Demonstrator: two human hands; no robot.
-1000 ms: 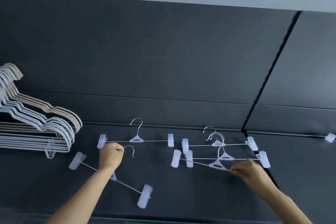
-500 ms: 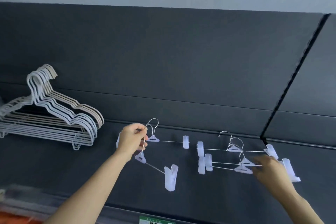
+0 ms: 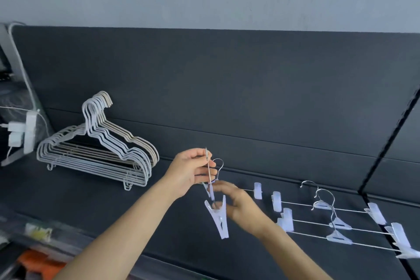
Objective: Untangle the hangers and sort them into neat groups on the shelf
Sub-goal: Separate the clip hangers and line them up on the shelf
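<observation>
Status as I read it from the head view:

1. Left hand (image 3: 191, 173): closed around the thin metal rod of one clip hanger (image 3: 208, 169). The hanger is held clear of the shelf (image 3: 91, 200), rod near upright, with its lower clip (image 3: 219, 220) hanging at the bottom.
2. Right hand (image 3: 241, 206): just beside that lower clip, fingers at its open end. The hand is blurred, so I cannot tell whether it grips the clip.
3. Second clip hanger (image 3: 258, 190): lies flat on the shelf behind both hands, partly hidden.
4. Three clip hangers (image 3: 336, 223): lie overlapped on the shelf to the right.
5. Stack of plain hangers (image 3: 97, 154): white and beige, nested together on the shelf at the left, well apart from the clip hangers.
</observation>
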